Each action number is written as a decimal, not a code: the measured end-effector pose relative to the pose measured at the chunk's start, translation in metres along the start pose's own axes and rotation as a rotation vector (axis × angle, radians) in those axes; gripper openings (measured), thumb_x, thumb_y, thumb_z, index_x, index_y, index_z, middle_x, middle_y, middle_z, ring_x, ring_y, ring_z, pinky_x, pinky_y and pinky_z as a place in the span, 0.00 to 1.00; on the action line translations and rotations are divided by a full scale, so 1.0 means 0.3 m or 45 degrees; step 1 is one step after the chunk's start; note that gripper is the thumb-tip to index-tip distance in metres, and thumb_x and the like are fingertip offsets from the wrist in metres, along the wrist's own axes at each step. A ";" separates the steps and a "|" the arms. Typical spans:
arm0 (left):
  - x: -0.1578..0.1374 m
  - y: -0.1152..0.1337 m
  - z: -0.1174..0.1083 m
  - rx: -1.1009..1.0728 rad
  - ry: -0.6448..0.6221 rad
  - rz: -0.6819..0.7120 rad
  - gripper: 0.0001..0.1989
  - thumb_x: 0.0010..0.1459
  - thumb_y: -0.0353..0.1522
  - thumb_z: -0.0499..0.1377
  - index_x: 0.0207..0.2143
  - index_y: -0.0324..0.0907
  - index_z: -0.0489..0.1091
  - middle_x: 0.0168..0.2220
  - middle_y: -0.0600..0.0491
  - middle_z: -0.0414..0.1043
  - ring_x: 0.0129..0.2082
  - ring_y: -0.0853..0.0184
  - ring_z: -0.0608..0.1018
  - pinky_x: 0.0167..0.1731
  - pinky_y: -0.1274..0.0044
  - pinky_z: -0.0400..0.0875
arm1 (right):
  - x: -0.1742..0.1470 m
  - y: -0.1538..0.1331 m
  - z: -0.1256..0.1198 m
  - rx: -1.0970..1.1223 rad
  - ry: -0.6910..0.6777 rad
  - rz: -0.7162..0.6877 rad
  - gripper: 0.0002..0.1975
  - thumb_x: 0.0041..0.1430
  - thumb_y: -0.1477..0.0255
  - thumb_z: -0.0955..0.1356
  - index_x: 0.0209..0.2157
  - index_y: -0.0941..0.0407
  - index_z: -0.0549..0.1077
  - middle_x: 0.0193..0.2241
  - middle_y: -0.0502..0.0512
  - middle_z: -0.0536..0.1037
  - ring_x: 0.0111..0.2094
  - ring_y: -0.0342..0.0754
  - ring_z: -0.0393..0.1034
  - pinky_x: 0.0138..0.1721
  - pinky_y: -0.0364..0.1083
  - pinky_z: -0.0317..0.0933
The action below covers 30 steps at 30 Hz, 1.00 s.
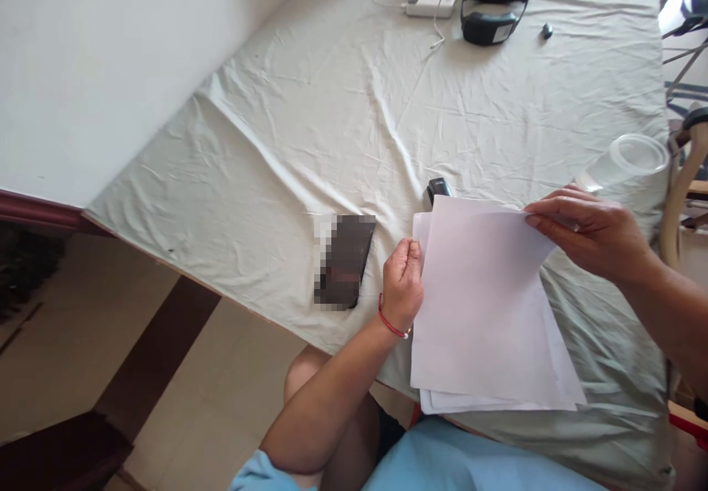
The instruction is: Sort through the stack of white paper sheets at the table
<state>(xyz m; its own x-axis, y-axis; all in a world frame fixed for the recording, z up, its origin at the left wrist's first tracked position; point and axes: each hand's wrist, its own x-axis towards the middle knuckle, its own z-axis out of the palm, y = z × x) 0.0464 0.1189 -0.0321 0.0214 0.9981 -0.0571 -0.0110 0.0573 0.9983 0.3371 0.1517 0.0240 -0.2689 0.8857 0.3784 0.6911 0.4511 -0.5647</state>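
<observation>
Several blank white sheets of paper (481, 307) lie loosely stacked and a little askew at the table's near edge. My left hand (403, 277), with a red string bracelet at the wrist, is closed on the stack's left edge. At the top right corner, my right hand (586, 229) pinches the paper between thumb and fingers, and that corner is raised. Whether it holds one sheet or more I cannot tell. A small black object (439, 189) shows partly from behind the top edge of the paper. Left of my left hand lies a dark, phone-like slab (348, 262), partly blurred.
A clear plastic cup (625, 161) lies on its side near the right edge. Toward the back are a black headset (494, 4), a white power bank (430, 4) with a cable, and a small black piece (546, 32). A wrinkled pale cloth (310, 108) covers the table beside a white wall.
</observation>
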 end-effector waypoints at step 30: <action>-0.002 0.024 0.000 -0.011 0.014 0.043 0.28 0.72 0.55 0.53 0.29 0.43 0.57 0.27 0.56 0.55 0.28 0.67 0.59 0.30 0.72 0.55 | -0.023 -0.002 0.015 -0.003 -0.104 0.595 0.19 0.59 0.53 0.71 0.39 0.53 0.84 0.24 0.49 0.78 0.24 0.42 0.67 0.25 0.42 0.59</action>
<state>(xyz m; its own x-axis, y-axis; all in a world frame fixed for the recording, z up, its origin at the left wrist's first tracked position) 0.0462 0.1187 -0.0248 0.0096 0.9997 -0.0232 -0.0199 0.0234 0.9995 0.3356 0.1457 0.0185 0.0196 0.9995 0.0251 0.7521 0.0017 -0.6590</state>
